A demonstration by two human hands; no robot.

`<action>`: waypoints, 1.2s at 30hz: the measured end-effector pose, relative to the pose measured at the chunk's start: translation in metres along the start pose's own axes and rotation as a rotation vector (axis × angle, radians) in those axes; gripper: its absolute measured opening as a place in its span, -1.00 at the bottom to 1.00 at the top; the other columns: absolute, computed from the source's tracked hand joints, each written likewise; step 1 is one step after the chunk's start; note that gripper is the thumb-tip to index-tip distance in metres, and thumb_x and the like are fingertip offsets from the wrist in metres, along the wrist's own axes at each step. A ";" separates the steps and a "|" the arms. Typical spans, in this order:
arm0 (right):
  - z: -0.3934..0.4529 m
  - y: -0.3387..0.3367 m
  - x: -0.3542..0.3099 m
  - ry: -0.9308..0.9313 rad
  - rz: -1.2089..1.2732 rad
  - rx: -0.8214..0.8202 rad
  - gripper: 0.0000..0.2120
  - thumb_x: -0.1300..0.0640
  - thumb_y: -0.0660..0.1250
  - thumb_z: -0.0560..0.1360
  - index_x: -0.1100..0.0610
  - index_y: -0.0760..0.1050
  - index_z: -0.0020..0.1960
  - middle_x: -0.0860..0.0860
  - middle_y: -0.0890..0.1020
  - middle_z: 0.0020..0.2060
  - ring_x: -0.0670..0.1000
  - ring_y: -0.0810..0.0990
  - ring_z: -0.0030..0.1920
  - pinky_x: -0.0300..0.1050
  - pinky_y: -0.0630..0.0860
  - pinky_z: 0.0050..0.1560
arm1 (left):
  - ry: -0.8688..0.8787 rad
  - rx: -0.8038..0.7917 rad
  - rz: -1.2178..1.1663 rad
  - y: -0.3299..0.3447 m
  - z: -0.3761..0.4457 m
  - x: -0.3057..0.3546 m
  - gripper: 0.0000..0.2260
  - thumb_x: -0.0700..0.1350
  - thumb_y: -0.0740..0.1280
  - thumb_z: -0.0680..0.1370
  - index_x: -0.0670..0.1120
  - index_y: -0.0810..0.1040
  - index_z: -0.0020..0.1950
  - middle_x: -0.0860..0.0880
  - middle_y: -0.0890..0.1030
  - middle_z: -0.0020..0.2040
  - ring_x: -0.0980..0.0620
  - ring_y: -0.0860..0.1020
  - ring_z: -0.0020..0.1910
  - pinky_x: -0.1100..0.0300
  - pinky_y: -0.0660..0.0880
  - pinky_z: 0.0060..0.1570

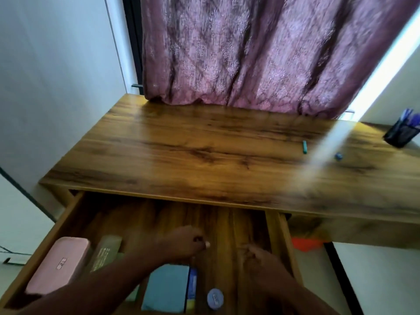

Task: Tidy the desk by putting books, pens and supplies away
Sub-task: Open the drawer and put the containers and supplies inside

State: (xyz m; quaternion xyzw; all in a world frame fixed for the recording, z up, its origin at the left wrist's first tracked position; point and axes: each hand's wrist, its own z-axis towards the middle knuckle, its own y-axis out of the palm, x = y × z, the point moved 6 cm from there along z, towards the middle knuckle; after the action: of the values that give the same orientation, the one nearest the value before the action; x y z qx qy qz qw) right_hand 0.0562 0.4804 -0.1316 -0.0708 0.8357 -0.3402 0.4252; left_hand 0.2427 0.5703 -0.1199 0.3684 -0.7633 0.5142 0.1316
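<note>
Wooden drawer [68, 214] open; left hand [181, 243] pinches a small pale item, right hand [261, 258] curled, grip unclear. Next: stow desk [204, 144] crayon [304, 147].

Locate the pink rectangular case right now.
Head view: the pink rectangular case lies in the open wooden drawer, at its left end against the left wall, beside a greenish box, left of the left hand.
</note>
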 end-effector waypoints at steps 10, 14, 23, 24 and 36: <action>0.013 -0.272 0.095 0.145 -0.208 0.711 -0.75 0.18 0.33 0.48 0.00 0.52 0.14 0.15 0.57 0.05 0.15 0.59 -0.06 -0.08 0.46 -0.11 | 0.325 0.209 0.051 -0.076 0.140 0.204 -0.75 0.11 0.27 0.55 0.05 0.57 0.16 0.03 0.60 0.06 0.10 0.53 -0.04 0.18 0.48 -0.03; 0.064 -0.329 0.127 0.257 -0.427 0.689 -0.58 0.02 0.22 0.54 0.04 0.35 0.38 0.13 0.36 0.37 0.20 0.43 0.26 0.00 0.42 0.14 | 0.329 0.208 0.135 -0.064 0.225 0.280 -0.66 0.12 0.28 0.54 -0.02 0.55 0.23 -0.06 0.53 0.17 0.03 0.48 0.03 0.12 0.44 0.07; 0.172 -0.382 0.201 0.303 -0.457 0.738 -0.47 -0.20 0.06 0.52 -0.02 0.24 0.43 0.24 0.16 0.48 0.28 0.14 0.46 0.14 0.14 0.39 | 0.083 0.383 0.460 -0.041 0.405 0.310 -0.46 0.18 0.13 0.58 0.06 0.16 0.53 -0.20 0.07 0.56 -0.21 0.08 0.52 -0.07 0.09 0.48; 0.173 -0.381 0.206 0.283 -0.453 0.783 -0.50 -0.18 0.06 0.51 0.03 0.34 0.35 0.24 0.28 0.43 0.27 0.24 0.41 0.13 0.19 0.38 | 0.065 0.392 0.454 -0.038 0.412 0.306 -0.47 0.16 0.10 0.59 0.04 0.15 0.54 -0.19 0.06 0.56 -0.20 0.05 0.53 -0.07 0.05 0.49; 0.154 -0.379 0.203 0.071 -0.283 0.909 -0.76 0.10 0.15 0.50 0.04 0.57 0.03 0.11 0.58 0.02 0.21 0.54 0.04 -0.06 0.43 -0.06 | 0.106 0.583 0.089 -0.040 0.384 0.291 -0.68 -0.18 0.25 0.56 -0.12 0.53 0.32 -0.13 0.52 0.34 -0.08 0.44 0.35 0.22 0.29 0.28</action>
State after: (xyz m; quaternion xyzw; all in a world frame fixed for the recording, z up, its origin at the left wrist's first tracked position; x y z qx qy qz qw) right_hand -0.0195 0.0317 -0.0907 0.0212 0.5984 -0.7281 0.3338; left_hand 0.1371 0.0992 -0.0919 0.3295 -0.5908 0.7355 0.0373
